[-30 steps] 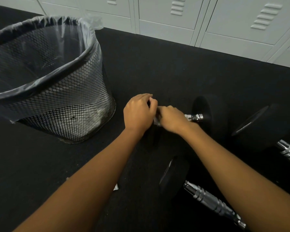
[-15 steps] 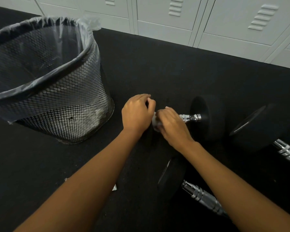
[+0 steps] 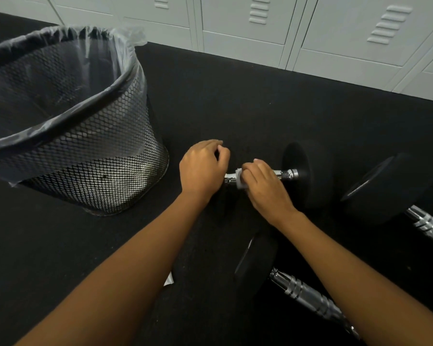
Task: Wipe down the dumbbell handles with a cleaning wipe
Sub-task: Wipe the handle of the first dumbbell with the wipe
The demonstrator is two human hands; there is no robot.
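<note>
Black rubber flooring (image 3: 235,101) is seen across the whole scene, bounded at the far edge by a row of pale grey lockers (image 3: 335,28). At far left, a black wire-mesh waste bin (image 3: 90,156) is stood upright on the floor and is lined with a clear plastic bag folded over its rim. A small white scrap (image 3: 168,280) is noted on the floor beside the left forearm. The left hand (image 3: 203,168) is placed over the left end of the dumbbell; its grip is curled, but whether it is clamped on the weight beneath cannot be told, since that end is hidden. Just right of it, the chrome dumbbell handle (image 3: 286,174) is laid level on the floor, and a white cleaning wipe (image 3: 240,179) is wrapped around it. The right hand (image 3: 265,188) is closed over the wipe and handle, fingers clamped on both. The black right-end weight (image 3: 308,173) of this dumbbell is seen past the hand. A second dumbbell (image 3: 305,293) is laid nearer the camera, below the right forearm. A third dumbbell (image 3: 390,188) is laid at far right, partly cut by the picture edge.
</note>
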